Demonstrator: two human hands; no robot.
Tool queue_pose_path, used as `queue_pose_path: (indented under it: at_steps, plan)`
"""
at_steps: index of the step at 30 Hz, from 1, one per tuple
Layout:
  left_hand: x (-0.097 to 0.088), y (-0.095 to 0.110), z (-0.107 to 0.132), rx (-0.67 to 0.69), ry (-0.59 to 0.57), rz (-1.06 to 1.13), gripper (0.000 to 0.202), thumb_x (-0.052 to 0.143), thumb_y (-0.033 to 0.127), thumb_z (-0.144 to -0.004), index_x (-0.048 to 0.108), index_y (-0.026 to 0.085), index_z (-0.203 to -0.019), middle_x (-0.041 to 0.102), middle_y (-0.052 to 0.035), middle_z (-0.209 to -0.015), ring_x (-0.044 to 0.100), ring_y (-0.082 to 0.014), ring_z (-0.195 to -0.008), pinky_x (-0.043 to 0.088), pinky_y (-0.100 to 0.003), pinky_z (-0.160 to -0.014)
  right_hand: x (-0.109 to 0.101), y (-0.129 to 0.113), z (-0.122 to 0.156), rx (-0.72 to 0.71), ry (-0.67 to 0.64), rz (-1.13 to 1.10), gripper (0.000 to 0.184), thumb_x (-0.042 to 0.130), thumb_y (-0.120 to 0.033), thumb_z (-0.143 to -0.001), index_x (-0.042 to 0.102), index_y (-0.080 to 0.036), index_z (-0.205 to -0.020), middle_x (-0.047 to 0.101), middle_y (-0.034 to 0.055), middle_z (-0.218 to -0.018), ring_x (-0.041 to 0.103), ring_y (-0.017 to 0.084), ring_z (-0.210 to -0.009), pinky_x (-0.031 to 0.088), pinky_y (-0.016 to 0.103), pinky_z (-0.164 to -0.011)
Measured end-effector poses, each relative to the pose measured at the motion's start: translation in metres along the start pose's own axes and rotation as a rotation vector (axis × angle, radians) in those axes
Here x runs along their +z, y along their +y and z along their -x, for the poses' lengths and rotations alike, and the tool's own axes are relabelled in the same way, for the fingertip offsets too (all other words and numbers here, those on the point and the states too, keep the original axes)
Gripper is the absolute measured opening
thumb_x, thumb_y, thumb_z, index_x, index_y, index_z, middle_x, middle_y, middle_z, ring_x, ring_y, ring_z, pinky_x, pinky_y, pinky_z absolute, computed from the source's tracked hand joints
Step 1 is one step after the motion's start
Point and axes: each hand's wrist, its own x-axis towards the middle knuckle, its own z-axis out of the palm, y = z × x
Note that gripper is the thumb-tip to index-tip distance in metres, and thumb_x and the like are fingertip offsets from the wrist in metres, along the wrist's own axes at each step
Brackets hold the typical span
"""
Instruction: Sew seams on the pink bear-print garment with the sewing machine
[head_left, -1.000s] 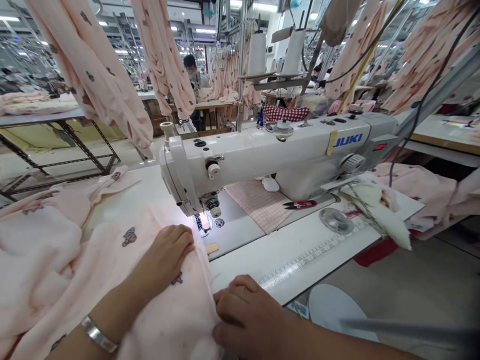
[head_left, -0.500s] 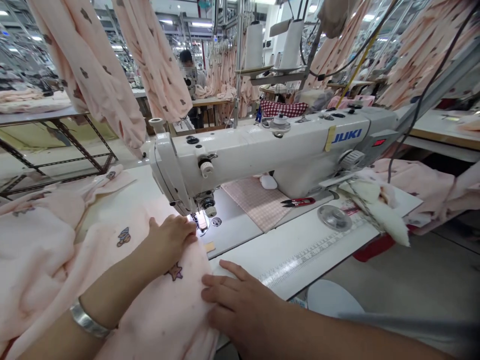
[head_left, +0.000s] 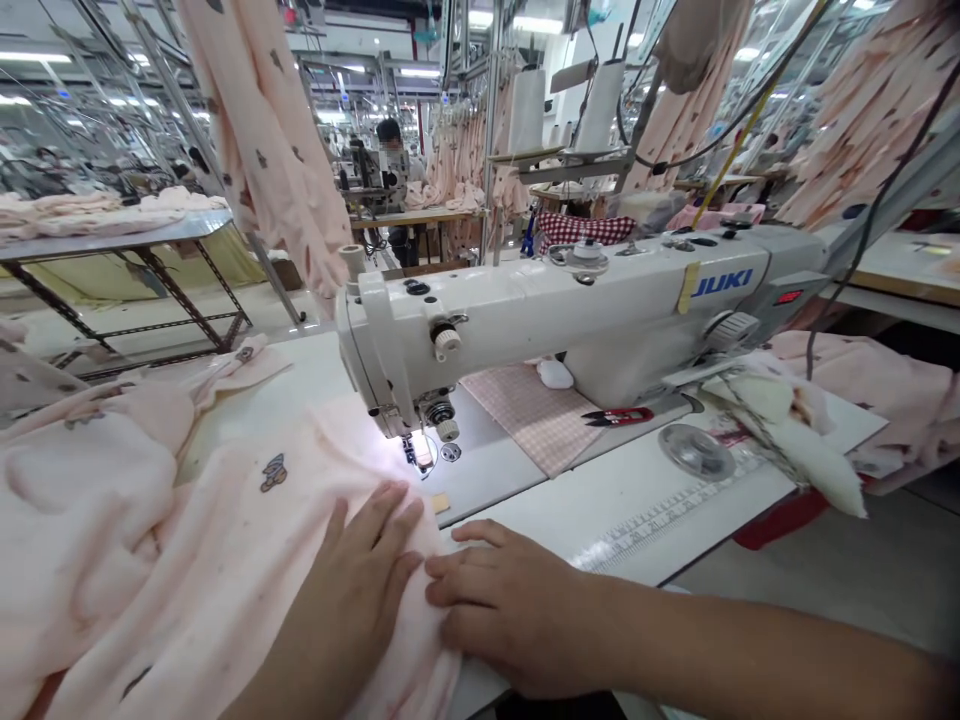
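Observation:
Pink printed plush fabric (head_left: 247, 560) spreads over the left side of the sewing table and runs up to the needle area. A white sewing machine (head_left: 517, 300) stands over it, its lamp lighting the presser foot (head_left: 415, 450) at the fabric's edge. My left hand (head_left: 360, 570) lies flat on the fabric, fingers stretched toward the presser foot. Beside it, my right hand (head_left: 502, 600) rests at the fabric's right edge with its fingers apart and the fingertips touching the cloth.
Red-handled thread snips (head_left: 619, 416), a checked cloth (head_left: 525, 410) and a clear bobbin-like disc (head_left: 696, 452) lie right of the needle. A ruler scale (head_left: 637, 540) runs along the table's front. Pink fabric (head_left: 262, 130) hangs behind; a person (head_left: 391, 170) sits further back.
My left hand has drawn back from the presser foot and flattened on the fabric near my right hand. The whole view has shifted, so the machine appears further right.

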Motion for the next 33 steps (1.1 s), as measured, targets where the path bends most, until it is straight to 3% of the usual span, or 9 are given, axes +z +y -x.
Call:
queue_pose_path:
  at_steps: [4,10,14,18,22,26,29,33]
  plan:
    - [-0.008,-0.019,-0.013,-0.039,-0.100,0.080,0.041,0.034,0.034,-0.094,0.041,0.030,-0.134,0.047,-0.0038,-0.141,0.042,-0.0240,-0.129,0.034,-0.054,-0.102,0.003,0.020,-0.009,-0.093,0.080,0.147,0.010,0.045,-0.018,-0.088,0.055,-0.017,-0.085,0.064,0.0050,-0.108,0.057,0.017,-0.107,0.031,0.038,-0.104]
    - [-0.024,-0.028,-0.038,-0.091,-0.228,0.145,0.040,0.031,0.042,-0.093,0.045,0.035,-0.130,0.048,-0.0026,-0.139,0.042,-0.0252,-0.127,0.037,-0.052,-0.096,0.003,0.035,-0.014,-0.090,0.050,0.187,0.008,0.046,-0.018,-0.086,0.054,-0.017,-0.087,0.063,0.0052,-0.108,0.056,0.019,-0.108,0.030,0.040,-0.104]
    - [-0.017,-0.031,-0.037,-0.074,-0.195,0.133,0.041,0.033,0.044,-0.093,0.043,0.035,-0.132,0.048,-0.0031,-0.138,0.041,-0.0260,-0.127,0.035,-0.052,-0.096,0.007,0.034,-0.013,-0.049,0.088,0.165,0.010,0.045,-0.019,-0.087,0.055,-0.016,-0.086,0.063,0.0039,-0.112,0.054,0.019,-0.111,0.032,0.038,-0.103]
    - [-0.012,-0.039,-0.034,0.027,-0.120,0.124,0.041,0.038,0.040,-0.093,0.039,0.036,-0.134,0.048,-0.0019,-0.138,0.042,-0.0235,-0.124,0.036,-0.047,-0.095,0.006,0.034,-0.010,-0.027,0.137,0.101,0.012,0.045,-0.020,-0.088,0.057,-0.017,-0.090,0.064,0.0028,-0.112,0.054,0.017,-0.112,0.031,0.036,-0.105]
    - [-0.013,-0.041,-0.030,0.169,0.003,0.147,0.027,0.045,0.029,-0.091,0.054,0.033,-0.116,0.058,0.0001,-0.123,0.049,-0.0203,-0.115,0.029,-0.046,-0.100,-0.001,0.033,-0.007,-0.051,0.160,0.092,0.014,0.046,-0.018,-0.087,0.060,-0.015,-0.088,0.066,0.0041,-0.101,0.057,0.016,-0.104,0.029,0.036,-0.107]
    - [-0.011,-0.042,-0.030,0.275,-0.048,0.231,0.026,0.049,0.026,-0.090,0.053,0.031,-0.115,0.059,0.0007,-0.118,0.051,-0.0173,-0.107,0.035,-0.038,-0.096,-0.005,0.031,-0.009,-0.081,0.061,0.144,0.019,0.044,-0.017,-0.089,0.063,-0.013,-0.089,0.066,0.0062,-0.095,0.057,0.019,-0.104,0.030,0.037,-0.106]
    - [-0.007,-0.052,-0.035,0.252,-0.083,0.253,0.026,0.049,0.028,-0.091,0.053,0.031,-0.116,0.056,0.0003,-0.121,0.050,-0.0184,-0.109,0.037,-0.037,-0.095,-0.004,0.039,-0.014,-0.094,0.076,0.190,0.021,0.042,-0.016,-0.091,0.063,-0.013,-0.091,0.066,0.0060,-0.095,0.057,0.019,-0.103,0.030,0.038,-0.105]
    - [-0.002,-0.072,-0.048,0.239,-0.043,0.229,0.026,0.048,0.028,-0.091,0.055,0.030,-0.116,0.056,-0.0009,-0.123,0.052,-0.0198,-0.109,0.040,-0.038,-0.094,0.000,0.057,-0.025,-0.074,0.084,0.248,0.021,0.043,-0.016,-0.091,0.064,-0.015,-0.089,0.067,0.0051,-0.092,0.057,0.017,-0.100,0.029,0.038,-0.105]
